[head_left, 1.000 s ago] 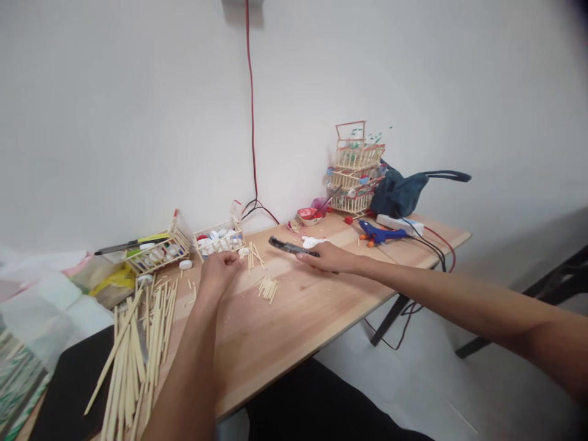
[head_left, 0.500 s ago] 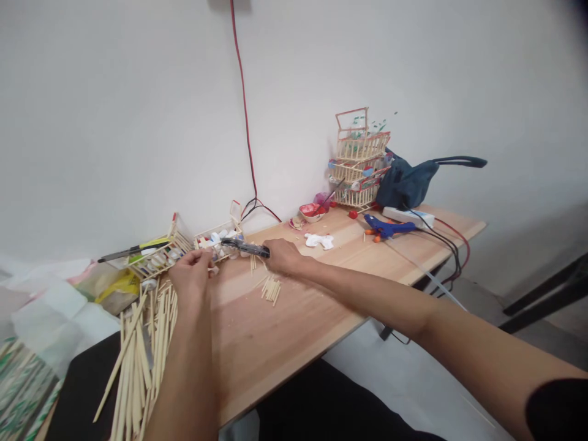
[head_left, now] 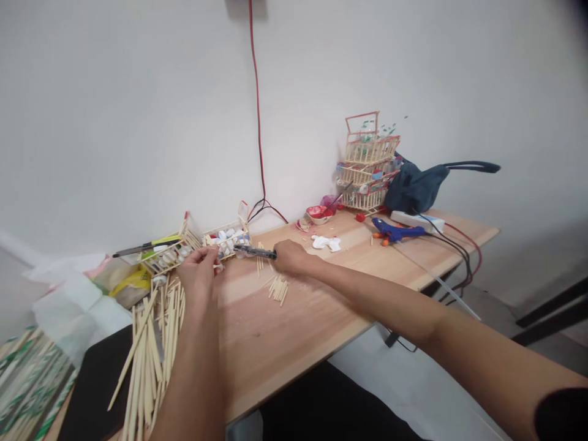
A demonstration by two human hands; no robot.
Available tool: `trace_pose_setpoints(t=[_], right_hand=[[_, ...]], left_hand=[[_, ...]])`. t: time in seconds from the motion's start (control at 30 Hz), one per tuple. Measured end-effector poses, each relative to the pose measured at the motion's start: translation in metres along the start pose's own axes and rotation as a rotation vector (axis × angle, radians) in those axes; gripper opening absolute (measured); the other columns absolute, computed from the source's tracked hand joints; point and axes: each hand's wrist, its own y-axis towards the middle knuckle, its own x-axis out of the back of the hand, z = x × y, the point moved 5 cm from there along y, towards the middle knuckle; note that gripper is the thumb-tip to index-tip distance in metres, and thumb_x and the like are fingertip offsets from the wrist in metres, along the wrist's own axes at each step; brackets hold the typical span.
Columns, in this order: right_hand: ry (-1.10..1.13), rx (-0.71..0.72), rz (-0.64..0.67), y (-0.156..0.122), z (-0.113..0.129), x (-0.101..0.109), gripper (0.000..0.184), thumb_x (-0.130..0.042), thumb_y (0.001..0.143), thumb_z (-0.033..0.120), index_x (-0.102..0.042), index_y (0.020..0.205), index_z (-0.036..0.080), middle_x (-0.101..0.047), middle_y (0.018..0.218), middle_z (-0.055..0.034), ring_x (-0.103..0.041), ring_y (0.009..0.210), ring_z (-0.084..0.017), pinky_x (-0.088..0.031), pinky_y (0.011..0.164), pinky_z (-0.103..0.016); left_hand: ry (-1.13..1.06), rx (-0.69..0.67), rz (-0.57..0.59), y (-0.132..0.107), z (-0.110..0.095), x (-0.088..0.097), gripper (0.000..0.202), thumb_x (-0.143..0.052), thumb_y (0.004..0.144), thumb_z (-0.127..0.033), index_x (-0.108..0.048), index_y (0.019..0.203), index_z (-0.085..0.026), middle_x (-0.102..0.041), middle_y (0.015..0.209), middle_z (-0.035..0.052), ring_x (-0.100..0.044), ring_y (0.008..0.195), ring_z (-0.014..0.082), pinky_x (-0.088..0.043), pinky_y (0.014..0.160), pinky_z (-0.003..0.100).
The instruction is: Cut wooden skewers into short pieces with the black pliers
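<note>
Right hand point(head_left: 290, 257) moved leftward, fingers wrapped round dark tool point(head_left: 255, 252); left hand point(head_left: 198, 268) curled, hold unclear.

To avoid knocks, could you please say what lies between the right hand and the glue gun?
A white scrap, then a short stick, in the head view.

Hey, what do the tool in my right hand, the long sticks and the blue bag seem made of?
The tool looks dark with a slight shine; metal or plastic, I can't tell. The long sticks seem unpainted wood, maybe bamboo: pale, straight and matte. The blue bag is probably dull fabric, given its slouched shape.
</note>
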Motion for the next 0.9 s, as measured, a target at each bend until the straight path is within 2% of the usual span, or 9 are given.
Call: trace_pose_setpoints(t=[0.1, 0.2, 0.3, 0.37, 0.43, 0.57, 0.83, 0.9], right_hand=[[0.068, -0.022, 0.024, -0.012, -0.02, 0.007, 0.019, -0.063, 0.072, 0.021, -0.072, 0.085, 0.011, -0.071, 0.089, -0.0197, -0.068, 0.083, -0.03, -0.048, 0.064, -0.031], [0.205, -0.015, 0.038, -0.021, -0.036, 0.011, 0.02, -0.058, 0.079, 0.03, -0.07, 0.083, 0.014, -0.071, 0.08, -0.0117, -0.067, 0.07, -0.022, -0.046, 0.056, -0.025], [0.669, 0.023, 0.038, -0.021, -0.038, 0.009, 0.022, -0.057, 0.081, 0.034, -0.064, 0.076, 0.014, -0.066, 0.067, -0.0056, -0.058, 0.053, -0.013, -0.043, 0.048, -0.022], [0.963, 0.086, 0.001, -0.016, -0.032, 0.007, 0.023, -0.061, 0.079, 0.035, -0.06, 0.071, 0.013, -0.062, 0.064, -0.0035, -0.054, 0.051, -0.011, -0.042, 0.047, -0.021], [1.08, 0.167, -0.044, -0.011, -0.024, 0.005, 0.024, -0.063, 0.077, 0.036, -0.058, 0.07, 0.014, -0.06, 0.063, -0.0018, -0.053, 0.053, -0.01, -0.042, 0.048, -0.02], [1.14, 0.24, -0.069, -0.007, -0.019, -0.002, 0.024, -0.065, 0.074, 0.037, -0.058, 0.074, 0.014, -0.057, 0.062, 0.0008, -0.052, 0.054, -0.01, -0.041, 0.05, -0.02], [1.127, 0.227, -0.026, -0.01, -0.024, -0.009, 0.024, -0.064, 0.074, 0.038, -0.055, 0.075, 0.016, -0.052, 0.058, 0.0042, -0.047, 0.049, -0.009, -0.038, 0.047, -0.021], [1.125, 0.193, -0.019, -0.01, -0.026, -0.011, 0.023, -0.064, 0.073, 0.037, -0.055, 0.075, 0.016, -0.052, 0.057, 0.0044, -0.047, 0.049, -0.009, -0.037, 0.046, -0.02]], left_hand=[[-0.008, 0.024, 0.083, -0.006, 0.0, -0.008, 0.03, -0.078, 0.051, -0.035, -0.066, 0.068, -0.013, -0.052, 0.052, -0.0042, -0.045, 0.049, 0.0079, -0.033, 0.041, 0.018], [-0.053, 0.105, 0.194, -0.019, 0.001, -0.025, 0.036, -0.083, 0.046, -0.035, -0.067, 0.068, -0.012, -0.057, 0.057, -0.0026, -0.047, 0.053, 0.007, -0.035, 0.042, 0.015], [-0.108, 0.262, 0.323, -0.038, 0.008, -0.047, 0.041, -0.086, 0.04, -0.034, -0.069, 0.07, -0.012, -0.064, 0.066, 0.0007, -0.054, 0.057, 0.0079, -0.04, 0.044, 0.015], [-0.123, 0.336, 0.401, -0.05, 0.013, -0.06, 0.041, -0.087, 0.041, -0.033, -0.07, 0.071, -0.011, -0.067, 0.071, 0.0031, -0.059, 0.061, 0.0097, -0.044, 0.047, 0.016], [-0.127, 0.38, 0.454, -0.059, 0.019, -0.069, 0.037, -0.087, 0.044, -0.03, -0.07, 0.071, -0.012, -0.069, 0.074, 0.0047, -0.062, 0.065, 0.0116, -0.046, 0.049, 0.017], [-0.125, 0.453, 0.478, -0.064, 0.029, -0.075, 0.025, -0.083, 0.053, -0.022, -0.07, 0.072, -0.011, -0.071, 0.074, 0.0065, -0.065, 0.066, 0.0126, -0.049, 0.05, 0.017], [-0.141, 0.551, 0.508, -0.067, 0.039, -0.079, 0.003, -0.071, 0.071, -0.009, -0.068, 0.073, -0.009, -0.069, 0.064, 0.0065, -0.065, 0.058, 0.0114, -0.052, 0.052, 0.018], [-0.152, 0.573, 0.507, -0.068, 0.041, -0.08, 0.003, -0.068, 0.074, -0.007, -0.068, 0.071, -0.009, -0.069, 0.063, 0.0063, -0.065, 0.057, 0.0101, -0.052, 0.053, 0.016]])
